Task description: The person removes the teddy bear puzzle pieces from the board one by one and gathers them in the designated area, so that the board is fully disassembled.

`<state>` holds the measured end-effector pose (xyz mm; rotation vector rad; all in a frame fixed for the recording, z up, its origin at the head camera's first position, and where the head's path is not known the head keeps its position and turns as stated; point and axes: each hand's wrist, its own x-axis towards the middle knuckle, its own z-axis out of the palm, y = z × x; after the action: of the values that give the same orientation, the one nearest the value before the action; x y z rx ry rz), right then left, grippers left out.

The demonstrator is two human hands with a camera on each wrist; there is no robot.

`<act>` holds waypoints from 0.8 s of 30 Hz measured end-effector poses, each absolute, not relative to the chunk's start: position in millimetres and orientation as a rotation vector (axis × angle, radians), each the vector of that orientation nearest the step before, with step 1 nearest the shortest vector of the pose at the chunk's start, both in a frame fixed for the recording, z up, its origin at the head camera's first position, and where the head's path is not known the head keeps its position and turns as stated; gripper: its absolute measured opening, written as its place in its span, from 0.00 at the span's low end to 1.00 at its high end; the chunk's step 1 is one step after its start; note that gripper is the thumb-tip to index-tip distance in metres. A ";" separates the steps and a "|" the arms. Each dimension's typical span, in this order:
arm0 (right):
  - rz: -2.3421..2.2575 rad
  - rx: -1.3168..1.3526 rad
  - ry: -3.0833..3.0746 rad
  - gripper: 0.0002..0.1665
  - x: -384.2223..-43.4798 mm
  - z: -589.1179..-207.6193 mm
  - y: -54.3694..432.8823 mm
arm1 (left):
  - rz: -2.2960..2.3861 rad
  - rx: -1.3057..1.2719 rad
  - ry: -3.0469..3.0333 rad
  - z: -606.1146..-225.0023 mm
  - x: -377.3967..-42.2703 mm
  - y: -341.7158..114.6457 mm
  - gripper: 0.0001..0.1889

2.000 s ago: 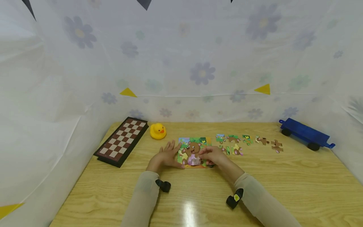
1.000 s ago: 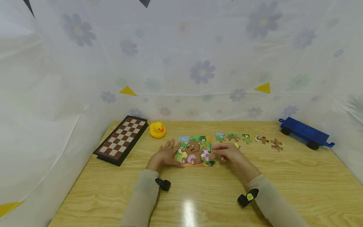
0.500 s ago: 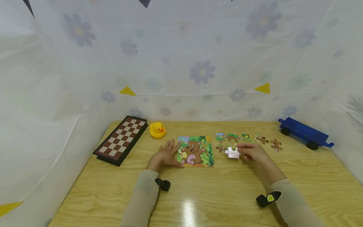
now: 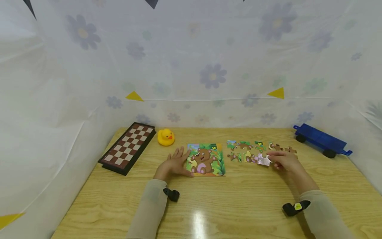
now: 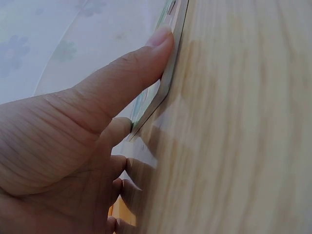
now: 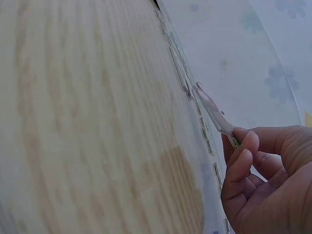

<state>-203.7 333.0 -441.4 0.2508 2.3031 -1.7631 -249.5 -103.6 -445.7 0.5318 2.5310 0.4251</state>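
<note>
In the head view my left hand (image 4: 176, 164) rests with fairly straight fingers along the left edge of a bear puzzle board (image 4: 206, 161). Its thumb touches the board's edge in the left wrist view. My right hand (image 4: 285, 161) pinches a shiny puzzle piece (image 4: 264, 160) between thumb and fingers, tilted just above the table. That piece (image 6: 214, 112) also shows at the fingertips in the right wrist view. Left of it lies a yellow and brown puzzle piece (image 4: 249, 157). Other puzzle pieces, such as one with a yellow shape (image 4: 260, 145), lie in a row behind.
A folded chessboard (image 4: 129, 146) lies at the left of the table (image 4: 191, 202). Beside it sits a yellow rubber duck (image 4: 165, 137). A blue toy trailer (image 4: 321, 139) stands at the far right. A flowered white curtain (image 4: 191, 66) hangs behind the table.
My right hand has moved right, carrying the puzzle piece from over the puzzle board to the lower row of loose pieces. The left hand has stayed at the board's edge.
</note>
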 end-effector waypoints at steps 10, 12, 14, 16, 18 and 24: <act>-1.800 0.367 2.246 0.12 -206.4 -446.7 342.4 | 0.486 0.559 2.531 -437.2 -245.0 -103.7 0.56; -1.796 0.369 2.250 0.11 -207.0 -448.1 342.7 | 0.487 0.560 2.536 -437.2 -244.6 -103.8 0.56; -1.790 0.363 2.260 0.10 -207.2 -449.3 342.9 | 0.485 0.559 2.538 -437.5 -244.4 -104.1 0.56; -1.781 0.361 2.281 0.09 -207.0 -450.1 342.9 | 0.487 0.556 2.537 -438.3 -244.2 -104.3 0.56; -1.763 0.360 2.314 0.08 -206.4 -450.5 343.0 | 0.487 0.557 2.537 -439.2 -244.3 -104.5 0.56; -1.741 0.365 2.358 0.11 -204.4 -449.7 343.8 | 0.497 0.558 2.537 -440.4 -244.6 -104.7 0.57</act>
<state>-204.4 343.8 -449.7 0.3646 2.3583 -1.7411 -244.6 -104.7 -440.4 0.5577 2.5366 0.4965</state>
